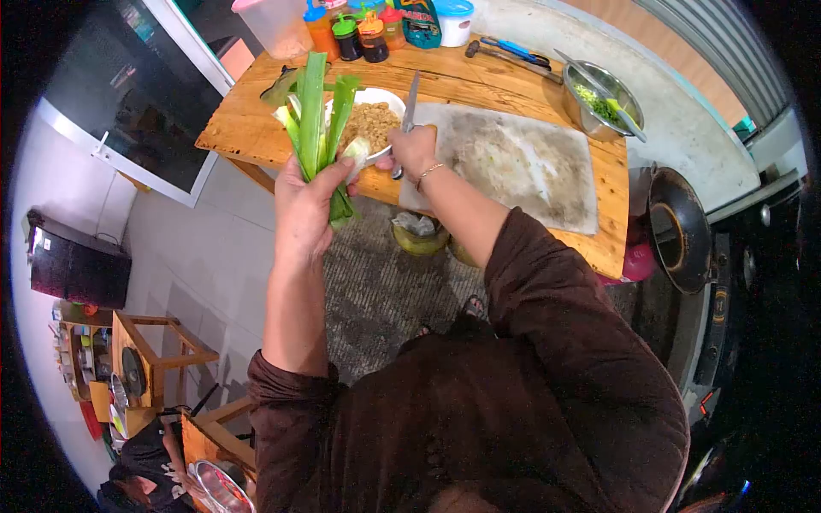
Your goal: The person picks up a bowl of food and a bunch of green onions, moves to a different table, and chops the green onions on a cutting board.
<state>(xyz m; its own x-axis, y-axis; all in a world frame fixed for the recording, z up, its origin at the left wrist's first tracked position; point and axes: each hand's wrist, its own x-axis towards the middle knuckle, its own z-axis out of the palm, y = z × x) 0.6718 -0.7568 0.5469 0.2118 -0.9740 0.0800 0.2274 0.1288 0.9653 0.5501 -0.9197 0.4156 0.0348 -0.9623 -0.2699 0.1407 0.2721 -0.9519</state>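
Green leek stalks (315, 128) stand nearly upright in my left hand (310, 201), whose fingers are wrapped round their lower part. My right hand (414, 150) holds a knife (411, 101), its blade pointing up and away. Between and behind my hands is a white bowl (397, 100) of brown crumbly food (373, 124). A white cut end of leek (356, 152) shows beside my left thumb, in front of the bowl. The stained white cutting board (513, 162) lies to the right of my right hand, on the wooden table (256, 109).
A metal bowl (603, 98) with chopped greens and utensils stands at the back right. Sauce bottles (373, 41) line the back left. Blue-handled scissors (513, 51) lie by a hammer-like tool (505, 60). A wok (678, 229) is at right. Another person (154, 466) is at lower left.
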